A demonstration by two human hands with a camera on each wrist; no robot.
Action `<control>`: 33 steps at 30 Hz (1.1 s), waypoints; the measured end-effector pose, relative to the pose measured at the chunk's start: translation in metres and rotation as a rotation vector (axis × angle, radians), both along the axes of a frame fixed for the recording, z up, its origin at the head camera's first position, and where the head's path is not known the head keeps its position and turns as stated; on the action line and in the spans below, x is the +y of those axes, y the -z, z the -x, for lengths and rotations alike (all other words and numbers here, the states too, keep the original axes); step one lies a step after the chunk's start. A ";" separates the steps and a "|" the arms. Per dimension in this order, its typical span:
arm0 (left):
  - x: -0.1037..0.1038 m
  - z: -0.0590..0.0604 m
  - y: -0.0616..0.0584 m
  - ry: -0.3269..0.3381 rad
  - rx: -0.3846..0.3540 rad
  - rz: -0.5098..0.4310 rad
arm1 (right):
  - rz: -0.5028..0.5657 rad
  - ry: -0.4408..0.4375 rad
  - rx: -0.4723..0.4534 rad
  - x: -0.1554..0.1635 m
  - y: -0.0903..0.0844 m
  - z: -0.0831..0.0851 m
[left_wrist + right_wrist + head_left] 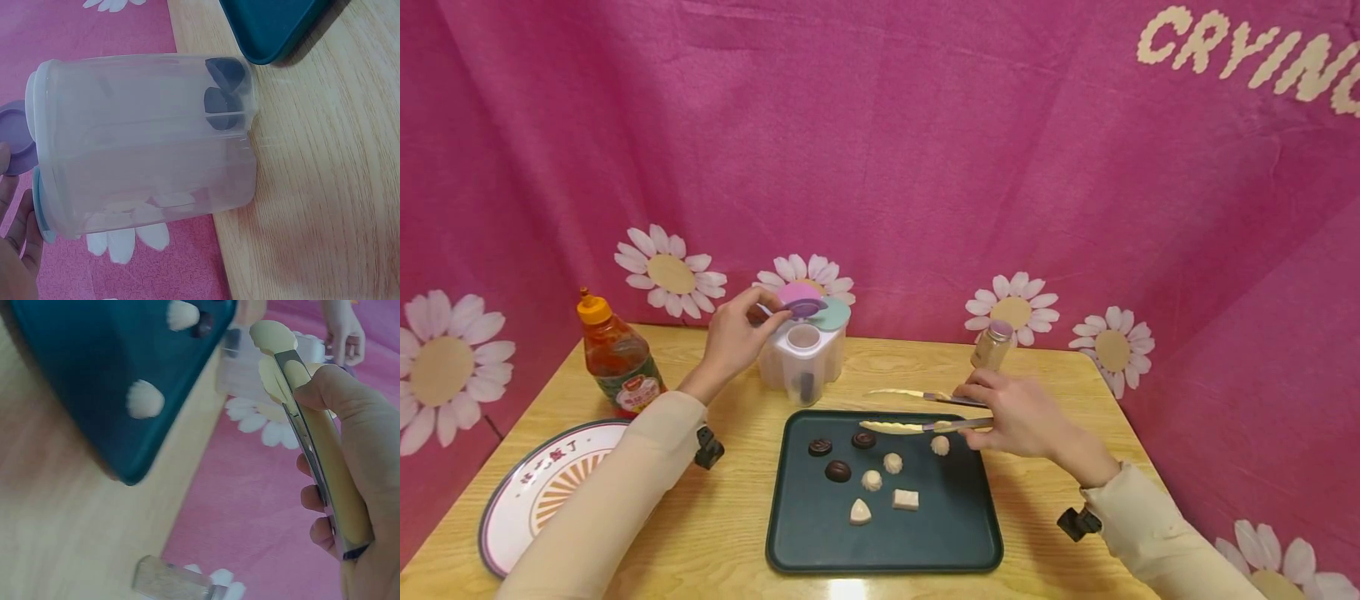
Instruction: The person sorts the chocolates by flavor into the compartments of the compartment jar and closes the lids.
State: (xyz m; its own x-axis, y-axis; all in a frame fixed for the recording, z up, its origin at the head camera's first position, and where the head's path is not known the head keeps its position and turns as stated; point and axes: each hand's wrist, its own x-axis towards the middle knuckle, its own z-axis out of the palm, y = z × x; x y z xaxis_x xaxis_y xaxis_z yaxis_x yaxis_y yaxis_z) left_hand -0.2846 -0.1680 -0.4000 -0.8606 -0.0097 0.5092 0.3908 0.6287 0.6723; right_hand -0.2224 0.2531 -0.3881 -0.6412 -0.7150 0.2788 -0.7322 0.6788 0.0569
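Observation:
My left hand (733, 337) holds the raised purple lid (802, 303) of a clear lidded storage container (832, 360) between thumb and fingers. Below that lid the round opening is uncovered, while a mint-green lid (832, 314) lies beside it. Dark pieces (224, 75) sit at the container's bottom in the left wrist view. My right hand (1021, 417) grips metal tongs with cream tips (895, 427), their arms spread and nothing between the tips. The tongs are over the far edge of a dark green tray (887, 550), which bears dark chocolates (838, 472) and several white chocolates (906, 499).
A red sauce bottle (625, 362) with a yellow cap stands at the left, behind a white patterned plate (512, 525). A small glass jar (989, 350) is behind my right hand. Pink flowered cloth (880, 167) hangs along the wooden table's (700, 517) back and sides.

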 end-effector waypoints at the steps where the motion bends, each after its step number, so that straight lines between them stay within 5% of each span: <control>1: 0.000 0.000 0.000 0.000 -0.003 0.000 | -0.003 0.002 -0.008 0.000 0.003 -0.001; 13: 0.000 0.000 0.000 0.009 -0.026 -0.005 | -0.018 -0.024 -0.048 -0.003 0.023 -0.002; 33: 0.000 0.000 0.001 0.009 -0.006 -0.004 | -0.055 -0.037 -0.117 -0.014 0.028 0.003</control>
State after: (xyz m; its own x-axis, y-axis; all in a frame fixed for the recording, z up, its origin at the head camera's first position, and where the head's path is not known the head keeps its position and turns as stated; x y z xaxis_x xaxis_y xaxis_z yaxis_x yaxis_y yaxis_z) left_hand -0.2842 -0.1678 -0.4006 -0.8637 -0.0036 0.5039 0.3924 0.6225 0.6771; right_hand -0.2257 0.2393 -0.4158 -0.6401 -0.7506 0.1636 -0.7602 0.6497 0.0062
